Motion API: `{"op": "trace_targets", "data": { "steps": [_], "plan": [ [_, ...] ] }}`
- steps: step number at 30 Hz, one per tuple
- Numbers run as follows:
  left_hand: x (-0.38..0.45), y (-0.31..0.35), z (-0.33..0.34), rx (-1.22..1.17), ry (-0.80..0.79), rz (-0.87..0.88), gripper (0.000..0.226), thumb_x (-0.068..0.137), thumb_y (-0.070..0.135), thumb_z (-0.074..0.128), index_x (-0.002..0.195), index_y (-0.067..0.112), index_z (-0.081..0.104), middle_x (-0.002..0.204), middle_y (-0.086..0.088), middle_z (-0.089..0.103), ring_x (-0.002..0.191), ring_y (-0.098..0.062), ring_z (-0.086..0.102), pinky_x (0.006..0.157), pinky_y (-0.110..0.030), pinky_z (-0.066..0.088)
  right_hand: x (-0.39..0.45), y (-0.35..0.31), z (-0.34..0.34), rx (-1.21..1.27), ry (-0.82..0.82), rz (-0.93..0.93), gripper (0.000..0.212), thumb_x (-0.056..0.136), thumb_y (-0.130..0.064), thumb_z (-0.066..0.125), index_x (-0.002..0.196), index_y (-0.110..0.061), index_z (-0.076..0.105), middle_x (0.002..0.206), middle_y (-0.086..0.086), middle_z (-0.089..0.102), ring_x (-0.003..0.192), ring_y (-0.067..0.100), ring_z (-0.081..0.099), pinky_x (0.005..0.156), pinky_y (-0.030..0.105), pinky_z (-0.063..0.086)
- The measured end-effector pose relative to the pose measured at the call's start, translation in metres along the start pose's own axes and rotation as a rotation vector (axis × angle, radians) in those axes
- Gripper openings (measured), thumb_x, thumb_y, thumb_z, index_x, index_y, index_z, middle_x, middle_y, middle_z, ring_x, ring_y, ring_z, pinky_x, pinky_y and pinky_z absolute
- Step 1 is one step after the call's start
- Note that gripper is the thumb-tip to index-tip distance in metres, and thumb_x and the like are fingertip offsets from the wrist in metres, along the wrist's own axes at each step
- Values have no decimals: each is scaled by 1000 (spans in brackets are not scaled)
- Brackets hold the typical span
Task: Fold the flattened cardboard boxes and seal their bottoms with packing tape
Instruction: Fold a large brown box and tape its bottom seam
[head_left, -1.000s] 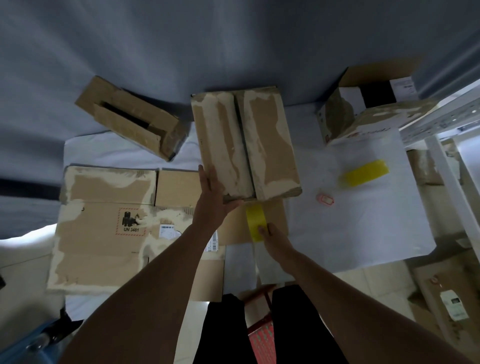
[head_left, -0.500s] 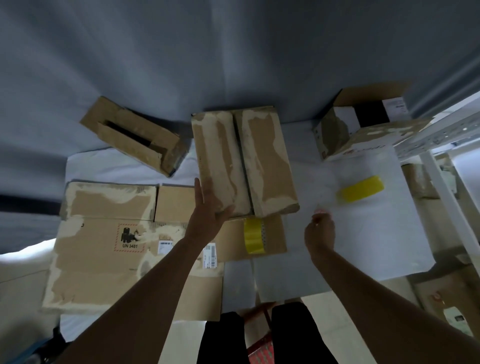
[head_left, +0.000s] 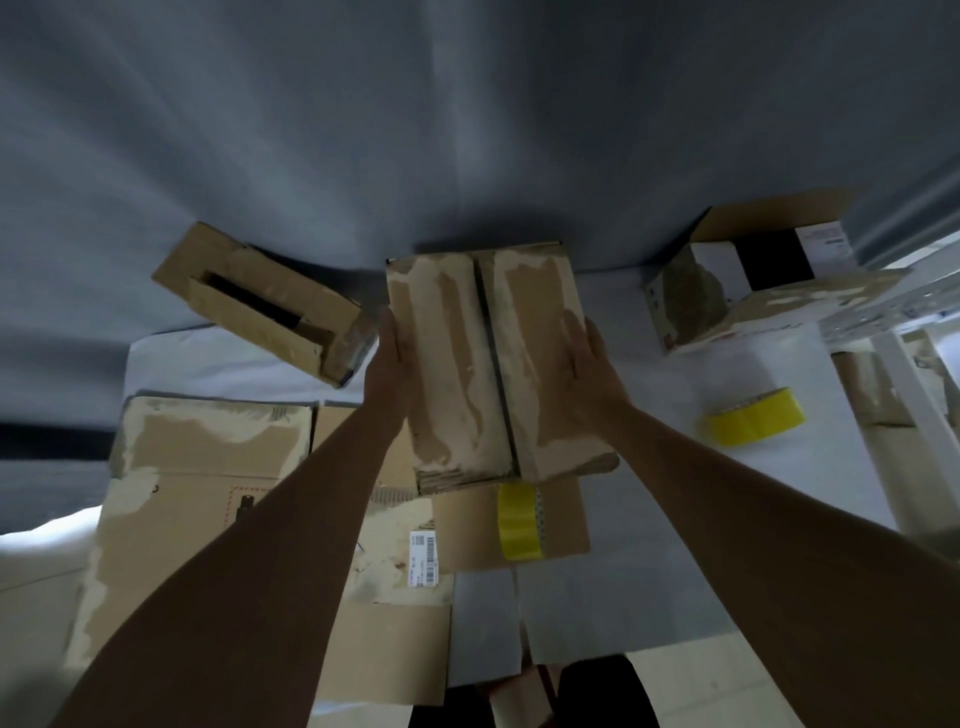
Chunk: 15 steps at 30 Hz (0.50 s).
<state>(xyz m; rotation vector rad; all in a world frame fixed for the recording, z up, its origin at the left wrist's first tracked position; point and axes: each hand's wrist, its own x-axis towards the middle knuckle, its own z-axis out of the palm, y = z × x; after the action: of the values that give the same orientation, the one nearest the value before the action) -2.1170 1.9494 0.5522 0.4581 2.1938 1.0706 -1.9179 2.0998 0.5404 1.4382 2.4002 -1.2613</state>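
A white-covered work surface is seen from above, backed by a grey draped cloth; a pale tiled floor shows at the near edge, and a white metal rack stands at the right. The folded cardboard box is set in the middle of the surface with its two bottom flaps closed and a dark seam between them. The left hand is laid with straight fingers against the box's left side, and the right hand is pressed flat, fingers extended, on the right flap; nothing is gripped by either. A strip of yellow tape is stuck on the flattened cardboard just in front of the box, and a yellow tape roll lies apart at the right. A slotted box lies at the left, an open box at the far right. A barcode label and a red-dashed marking are visible on the flattened cardboard, though the print is perhaps too blurred to be read
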Motion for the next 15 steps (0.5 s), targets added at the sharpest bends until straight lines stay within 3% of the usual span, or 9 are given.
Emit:
{"op": "trace_targets", "data": {
  "steps": [3,6,8,15],
  "plan": [
    [-2,-4,1,-110,38,-152,41,106,41,27,138,26,48,110,9,56,102,-9,55,77,-20,44,-3,0,4,-3,25,-45,60,102,-30,28,151,-40,-5,161,-3,-4,140,31,30,113,50,31],
    [1,-3,1,-84,56,-199,45,105,42,27,141,24,46,124,-1,57,112,-21,54,91,-37,45,-5,-6,8,8,59,-19,55,96,-48,23,142,-51,-8,162,-4,2,137,36,35,110,55,33],
    [2,-3,3,-40,72,-189,45,106,40,25,143,24,45,131,-7,57,117,-28,54,100,-46,45,-3,-9,11,-81,65,12,64,99,-35,32,148,-43,-8,161,-5,-6,136,38,34,110,53,34],
    [-3,-3,12,-50,82,-199,45,107,37,25,147,25,41,132,-8,58,120,-28,54,102,-38,43,-2,-14,15,-138,101,45,66,101,-29,33,152,-35,-8,161,-2,-8,133,38,37,108,49,35]
  ]
}}
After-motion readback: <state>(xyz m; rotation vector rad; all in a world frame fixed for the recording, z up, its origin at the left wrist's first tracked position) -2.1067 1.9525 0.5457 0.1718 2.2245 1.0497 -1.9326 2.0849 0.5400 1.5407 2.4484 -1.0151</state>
